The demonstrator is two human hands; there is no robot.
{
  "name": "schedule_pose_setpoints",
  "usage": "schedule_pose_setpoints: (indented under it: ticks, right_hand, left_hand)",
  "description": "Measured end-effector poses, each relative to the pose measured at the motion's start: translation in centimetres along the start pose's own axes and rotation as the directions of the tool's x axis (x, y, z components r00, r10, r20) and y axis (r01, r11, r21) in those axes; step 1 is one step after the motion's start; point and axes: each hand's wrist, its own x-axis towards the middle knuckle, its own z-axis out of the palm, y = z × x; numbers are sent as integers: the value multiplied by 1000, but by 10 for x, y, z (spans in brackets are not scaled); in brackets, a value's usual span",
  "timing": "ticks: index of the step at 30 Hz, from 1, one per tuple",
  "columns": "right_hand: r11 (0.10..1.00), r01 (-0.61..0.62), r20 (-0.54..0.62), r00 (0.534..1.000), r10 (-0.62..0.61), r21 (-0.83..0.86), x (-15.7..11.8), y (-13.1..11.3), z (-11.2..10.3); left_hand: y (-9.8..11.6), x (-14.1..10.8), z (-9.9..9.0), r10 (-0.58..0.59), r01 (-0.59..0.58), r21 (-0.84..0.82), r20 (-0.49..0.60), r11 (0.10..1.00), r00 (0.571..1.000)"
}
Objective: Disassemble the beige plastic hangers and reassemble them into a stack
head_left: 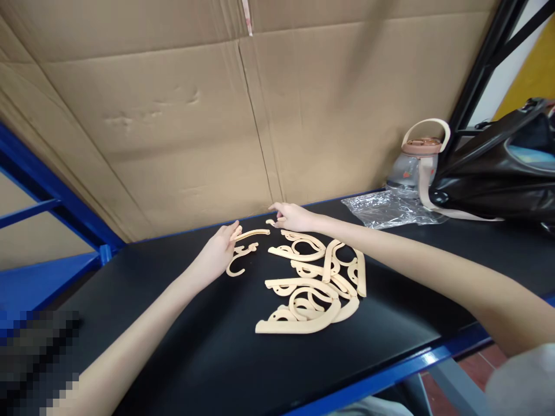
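On the table (208, 358), curved cream hangers (299, 327).

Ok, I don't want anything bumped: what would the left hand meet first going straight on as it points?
Probably the cardboard behind the black tabletop; how close the left hand is to it is unclear.

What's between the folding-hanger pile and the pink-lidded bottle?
Head view: from the folding-hanger pile, first the right forearm crossing over, then the crinkled clear plastic bag, reaching to the pink-lidded bottle.
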Motion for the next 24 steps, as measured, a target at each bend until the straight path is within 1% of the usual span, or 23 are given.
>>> schedule_pose_setpoints:
  ticks: [3, 6, 8, 10, 12, 14, 16, 19, 21, 22, 23, 24]
  right_hand:
    - [998, 41, -8, 999, -41, -50, -8, 5, -5]
    - [992, 67, 26, 998, -65, -105, -30, 1, -17]
    - [988, 107, 55, 993, -101, -115, -47, -4, -23]
    - [984, 112, 43, 993, -107, -136, -62, -6, -24]
    - [988, 45, 0, 999, -46, -147, -73, -4, -20]
    - [992, -2, -22, 1000, 0, -125, -77, 1, -12]
    - [997, -31, -37, 999, 28, -75, -78, 8, -5]
    - [995, -84, -62, 994, 87, 54, -76, 14, -2]
    - [983, -99, -69, 991, 111, 157, -76, 11, -5]
    - [965, -93, -83, 990, 117, 245, -76, 9, -6]
    - [931, -75, -108, 987, 121, 356, -76, 6, -8]
    - [878, -43, -145, 981, 127, 476, -77, 2, -10]
  left_hand:
    - [-4, -3, 6, 110, -112, 29, 70, 993, 992]
    - [-2, -6, 7, 190, -195, 37, 100, 980, 977]
    - [7, -10, 6, 238, -243, 48, 95, 969, 967]
    - [20, -15, 6, 300, -308, 81, 97, 948, 949]
    - [35, -19, 9, 384, -399, 115, 132, 910, 914]
    - [49, -23, 15, 441, -468, 140, 186, 873, 878]
    - [57, -27, 21, 439, -482, 191, 230, 855, 869]
    - [62, -29, 24, 408, -458, 237, 231, 857, 883]
    - [61, -29, 21, 407, -438, 189, 181, 879, 895]
    - [61, -29, 19, 404, -424, 147, 150, 894, 902]
    - [60, -29, 16, 393, -405, 101, 121, 909, 912]
    - [59, -29, 13, 371, -377, 56, 96, 924, 924]
